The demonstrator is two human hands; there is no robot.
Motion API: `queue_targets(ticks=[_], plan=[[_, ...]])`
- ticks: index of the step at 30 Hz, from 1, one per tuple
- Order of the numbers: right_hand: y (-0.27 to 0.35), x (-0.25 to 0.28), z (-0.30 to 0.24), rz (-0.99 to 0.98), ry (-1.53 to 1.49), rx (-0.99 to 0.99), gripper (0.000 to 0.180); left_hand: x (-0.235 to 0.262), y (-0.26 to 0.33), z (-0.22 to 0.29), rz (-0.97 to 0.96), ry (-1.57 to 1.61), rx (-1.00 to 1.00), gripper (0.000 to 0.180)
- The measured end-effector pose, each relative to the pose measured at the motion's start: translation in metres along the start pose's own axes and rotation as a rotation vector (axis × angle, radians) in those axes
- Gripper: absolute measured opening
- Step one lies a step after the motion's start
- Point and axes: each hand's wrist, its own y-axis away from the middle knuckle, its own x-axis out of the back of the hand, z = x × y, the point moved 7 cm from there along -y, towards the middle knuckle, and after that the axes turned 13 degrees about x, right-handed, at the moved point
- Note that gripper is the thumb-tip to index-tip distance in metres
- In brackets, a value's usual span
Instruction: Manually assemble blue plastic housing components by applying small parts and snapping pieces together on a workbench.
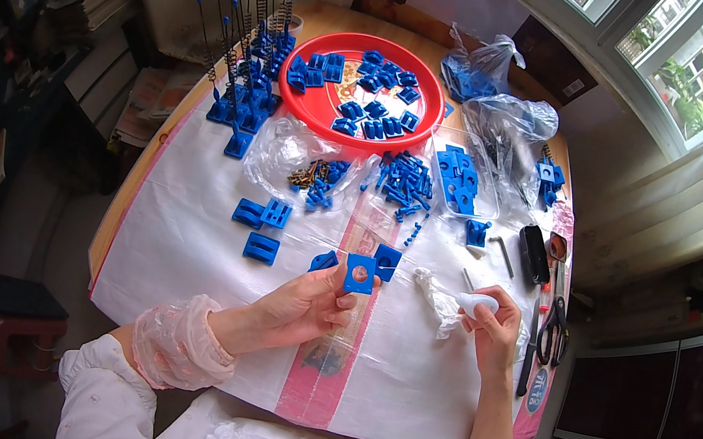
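My left hand (296, 306) pinches a blue square plate (350, 283) with a round hole, holding it upright above the table. In my right hand (497, 330) is a small white squeeze bottle (477, 305), its narrow end pointing up and left, apart from the plate. A blue block (386, 261) stands just behind the held plate, and another blue piece (323, 261) lies to its left. Beside the bottle is a crumpled white tissue (438, 304). Three arched blue parts, one being this block (261, 248), lie beyond my left hand.
A red tray (295, 103) holds several blue parts. Left of it stand springs on blue bases (244, 111). Blue pegs (405, 182), brass screws (314, 174) and clear plastic bags (510, 121) spread across the middle and back. Scissors (552, 335) and a black case (535, 255) lie right.
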Motion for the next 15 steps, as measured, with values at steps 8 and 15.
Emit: queue_targets(ticks=[8,15], plan=[[0.0007,-0.0017,-0.001,0.038,0.039,0.019,0.018,0.0039,-0.002,-0.0043,0.0,0.008,0.005,0.045],[0.0005,-0.0014,-0.0003,0.035,0.057,0.012,0.016,0.0049,-0.0031,-0.006,-0.043,0.04,0.014,0.044]])
